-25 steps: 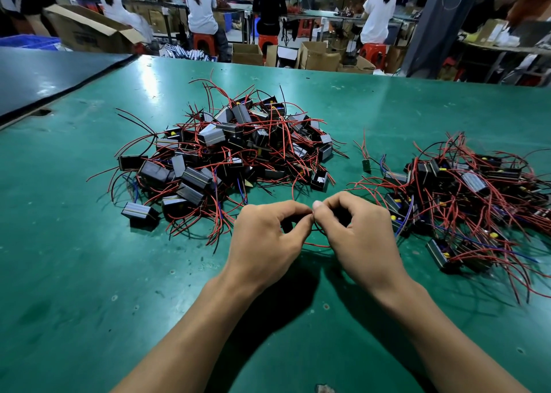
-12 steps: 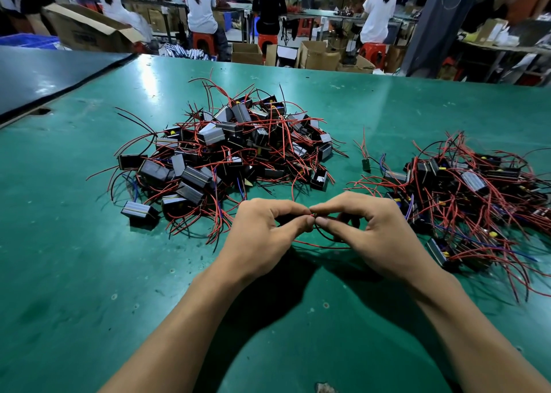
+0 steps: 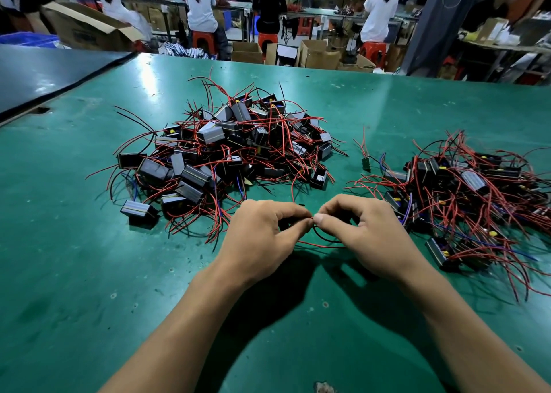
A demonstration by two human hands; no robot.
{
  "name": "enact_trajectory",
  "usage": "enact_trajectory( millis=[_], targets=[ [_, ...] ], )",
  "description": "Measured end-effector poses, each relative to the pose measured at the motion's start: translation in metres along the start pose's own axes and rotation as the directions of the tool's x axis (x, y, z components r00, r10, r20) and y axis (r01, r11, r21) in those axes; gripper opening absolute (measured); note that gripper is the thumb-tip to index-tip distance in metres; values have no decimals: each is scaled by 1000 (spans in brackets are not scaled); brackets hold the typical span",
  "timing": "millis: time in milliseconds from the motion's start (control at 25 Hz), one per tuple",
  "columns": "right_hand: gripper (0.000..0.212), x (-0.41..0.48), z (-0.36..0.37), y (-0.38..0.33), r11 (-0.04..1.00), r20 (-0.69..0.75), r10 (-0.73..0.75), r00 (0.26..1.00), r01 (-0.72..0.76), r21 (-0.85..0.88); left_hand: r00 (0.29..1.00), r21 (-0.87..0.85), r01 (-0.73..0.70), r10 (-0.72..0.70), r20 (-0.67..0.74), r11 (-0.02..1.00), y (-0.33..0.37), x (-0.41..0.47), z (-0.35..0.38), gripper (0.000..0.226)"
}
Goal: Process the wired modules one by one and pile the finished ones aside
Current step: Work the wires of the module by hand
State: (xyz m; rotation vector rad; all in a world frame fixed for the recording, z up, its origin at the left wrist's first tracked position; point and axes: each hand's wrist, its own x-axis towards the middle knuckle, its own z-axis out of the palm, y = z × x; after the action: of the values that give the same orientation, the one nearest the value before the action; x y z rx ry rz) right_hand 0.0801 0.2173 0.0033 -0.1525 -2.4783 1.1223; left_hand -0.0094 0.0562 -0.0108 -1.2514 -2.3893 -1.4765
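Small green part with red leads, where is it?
Head view, right of centre: the part lies alone on the table, in the gap between the big pile and the right pile.

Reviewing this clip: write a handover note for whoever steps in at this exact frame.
Left hand and right hand: both pinch a thin red wire of one module, fingertips meeting over the green table; the module body is hidden behind them.
Tall heap of black boxy wired modules: ahead, left of centre. Flatter heap of wired modules: at right.
Done: unclear which heap is finished.
Left: finish this one, pile it, continue.
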Motion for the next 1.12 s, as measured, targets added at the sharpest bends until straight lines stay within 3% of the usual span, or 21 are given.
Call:
enact_trajectory(
  millis=[120, 200, 280, 360, 480, 760, 920, 1040, 1120],
  targets=[
    [20, 3, 5, 1, 948, 74, 256, 964, -265, 175, 999, 68, -45, 47, -19, 997, -2, 0, 2, 19],
    [19, 3, 4, 3, 917, 114, 303, 946, -322, 235, 998, 87, -55, 58, -29, 995, -3, -1, 3, 18],
    [12, 0, 2, 3, 965, 67, 184, 981, -193, 179, 998, 37, -32, 33, -44, 999, -5, 0, 3, 16],
    [9, -1, -3, 5, 998, -36, -63, 997, 63, -11, 1000, -23, 7, -8, -28, 1000, -6, 1, 3, 13],
    [18, 0, -6, 13, 912, -44, -360, 932, 342, -228, 998, -76, 61, -61, 5, 995, -6, 2, 1, 6],
    [12, 1, -6, 17, 809, -39, -489, 871, 436, -395, 994, -155, 103, -96, 53, 983, -5, 3, -1, 5],
    [9, -3, -1, 8, 858, -57, -374, 926, 322, -401, 1000, -74, -5, 5, 2, 997, -6, 2, 0, 8],
    [14, -1, 9, 3, 992, -129, -62, 990, 48, -114, 994, 46, -79, 82, -74, 996, -9, 2, 3, 12],
    [18, 0, 12, 0, 995, -95, 95, 991, -93, 32, 990, 97, -91, 100, -96, 991, -9, 1, 5, 13]
  ],
)
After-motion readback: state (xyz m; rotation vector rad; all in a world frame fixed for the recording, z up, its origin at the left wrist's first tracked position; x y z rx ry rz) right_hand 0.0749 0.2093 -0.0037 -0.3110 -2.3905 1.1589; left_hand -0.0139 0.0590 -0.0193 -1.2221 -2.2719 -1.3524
